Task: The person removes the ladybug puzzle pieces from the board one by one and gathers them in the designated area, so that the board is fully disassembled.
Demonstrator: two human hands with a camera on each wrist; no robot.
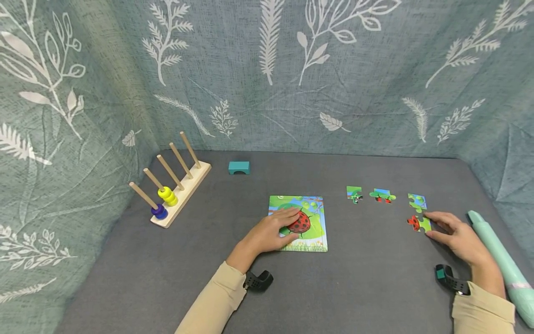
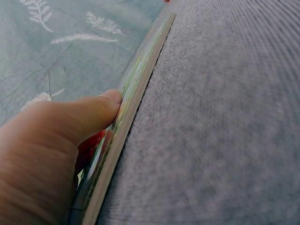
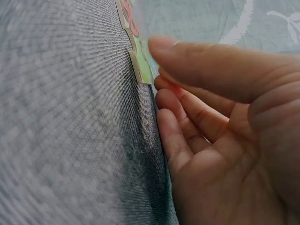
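Observation:
My left hand (image 1: pixel 271 234) rests on a square ladybug puzzle (image 1: pixel 314 232), fingers extended across the picture. In the left wrist view the thumb (image 2: pixel 101 110) lies against the puzzle's face near its edge (image 2: pixel 126 131). Over on the right, my right hand (image 1: pixel 465 239) holds a red and green puzzle piece (image 1: pixel 423 224) by its edges, index finger at the top and thumb at the bottom. That piece (image 3: pixel 140 65) lies flat on the table in the right wrist view, partly hidden by the thumb. Just above it is a blue and green piece (image 1: pixel 418 202).
Two more pieces, a green one (image 1: pixel 354 193) and a wider one (image 1: pixel 381 195), lie between the puzzle and right hand. A wooden peg stand (image 1: pixel 187 190) with yellow and blue rings stands left, near a teal arch block (image 1: pixel 239 167). A mint-green tube (image 1: pixel 496 253) lies beside the right forearm.

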